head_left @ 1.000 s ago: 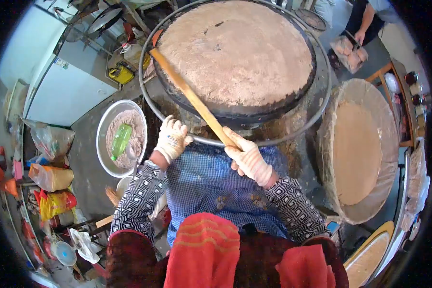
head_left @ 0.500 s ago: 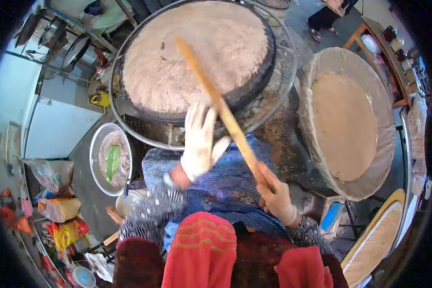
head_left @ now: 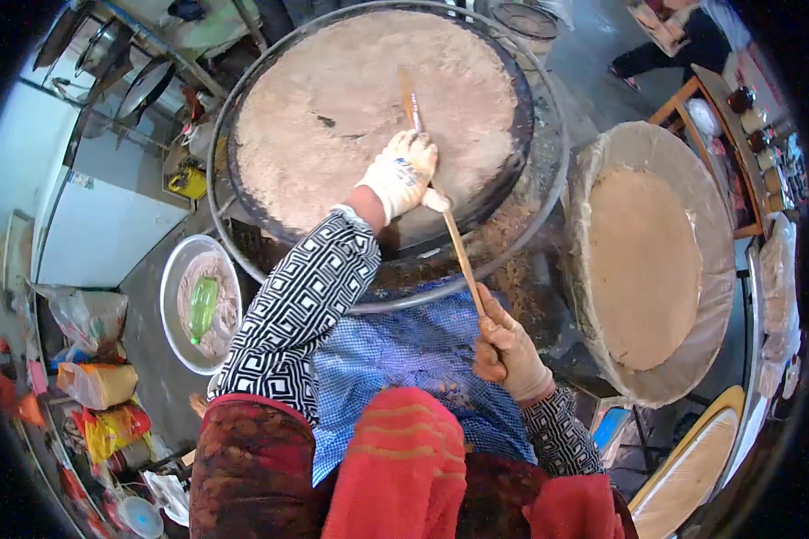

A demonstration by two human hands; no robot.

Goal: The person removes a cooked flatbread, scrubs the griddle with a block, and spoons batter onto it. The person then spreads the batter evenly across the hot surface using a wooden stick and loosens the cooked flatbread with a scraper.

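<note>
Fingers of my right hand [head_left: 515, 355] curl round the stick [head_left: 465, 260] past the near edge of the pan [head_left: 524, 135], and those of my left hand [head_left: 399, 178] bend around it, over the brown layer [head_left: 297, 117] – best keep it flat and push soft.

Surface materials about the two hands. Left hand [head_left: 403, 171]: matt, pale fabric-like glove; patterned cloth sleeve [head_left: 306, 296], matt. Right hand [head_left: 511, 349]: smooth wooden stick [head_left: 461, 256], its blade glossy beyond the left hand. Beneath the left hand: rough, grainy, mostly matt layer [head_left: 306, 135]; around it, a dull grey metal ring [head_left: 368, 307]. Left of the left hand: smooth, shiny metal bowl [head_left: 164, 296] with translucent green plastic bottle [head_left: 203, 310]. Right of the right hand: wrinkled, glossy plastic lining [head_left: 715, 242]. Between hands and body: creased, checked cloth [head_left: 377, 359]; napped, matt red towel [head_left: 404, 458].
</note>
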